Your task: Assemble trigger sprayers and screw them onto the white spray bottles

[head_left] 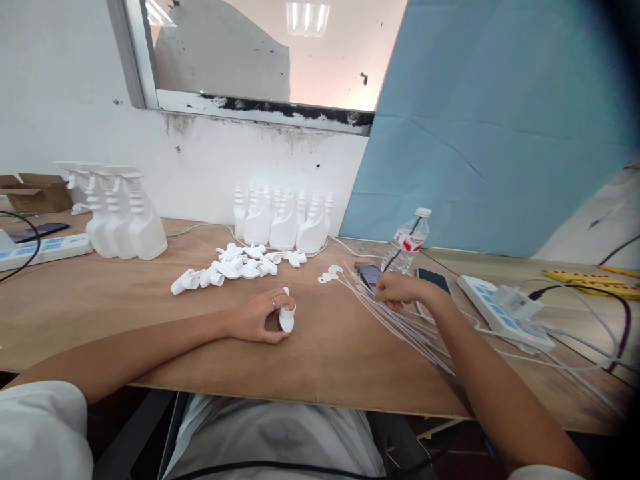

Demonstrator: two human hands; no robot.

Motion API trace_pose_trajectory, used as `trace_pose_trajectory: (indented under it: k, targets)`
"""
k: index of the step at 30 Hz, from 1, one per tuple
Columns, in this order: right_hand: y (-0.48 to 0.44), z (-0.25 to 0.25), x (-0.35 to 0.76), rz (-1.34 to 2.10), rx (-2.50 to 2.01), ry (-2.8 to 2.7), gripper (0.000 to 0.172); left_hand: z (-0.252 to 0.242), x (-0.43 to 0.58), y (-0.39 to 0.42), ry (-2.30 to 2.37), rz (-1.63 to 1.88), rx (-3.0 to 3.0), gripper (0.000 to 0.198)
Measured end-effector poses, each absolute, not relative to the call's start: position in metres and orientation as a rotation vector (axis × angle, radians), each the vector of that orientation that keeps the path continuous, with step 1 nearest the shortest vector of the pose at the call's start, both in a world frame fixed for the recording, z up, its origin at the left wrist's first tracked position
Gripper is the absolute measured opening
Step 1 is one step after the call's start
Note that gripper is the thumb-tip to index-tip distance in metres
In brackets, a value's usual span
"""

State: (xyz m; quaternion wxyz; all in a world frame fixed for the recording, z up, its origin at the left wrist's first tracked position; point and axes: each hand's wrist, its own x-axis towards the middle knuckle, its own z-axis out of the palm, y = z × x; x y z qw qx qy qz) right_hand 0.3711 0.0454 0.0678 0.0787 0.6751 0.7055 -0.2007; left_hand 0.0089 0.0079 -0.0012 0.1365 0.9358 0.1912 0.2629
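My left hand [267, 315] rests on the table, its thumb and fingers closed round a white trigger-sprayer head [287, 319]. A ring is on one of its fingers. Over on the right, my right hand [395, 288] hangs above the near end of a phone [369, 275] with its fingers drawn together. What those fingers hold, if anything, is hidden. Beside and below that hand lies a loose bundle of thin white tubes [400, 323]. Several small white discs [330, 273] are near the tubes' far end. Between the hands and the wall is a pile of white sprayer heads [245, 263].
White bottles [283, 223] line the wall. Bottles with sprayers fitted [133, 220] stand at left, near a power strip [60, 250] and a cardboard box [43, 193]. At right are a water bottle [407, 243], a dark phone [434, 279], and another power strip [493, 303] with cables.
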Motion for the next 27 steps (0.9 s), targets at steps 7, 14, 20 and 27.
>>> trace_pose_trajectory:
  k: [7,14,20,27]
  targets:
    - [0.047,0.085,0.378,-0.219,2.225,2.411,0.027,-0.001,0.009,0.007,0.558,0.755,2.601,0.043]
    - [0.030,0.074,0.318,-1.734,2.231,3.127,0.029,0.002,0.010,0.004,0.686,0.694,2.525,0.063]
    - [0.005,0.029,0.247,-2.020,1.450,3.232,0.027,0.002,0.011,0.006,0.603,0.742,2.566,0.054]
    - [-0.009,0.013,0.227,-1.857,1.274,3.368,0.023,0.004,0.012,0.005,0.566,0.766,2.569,0.052]
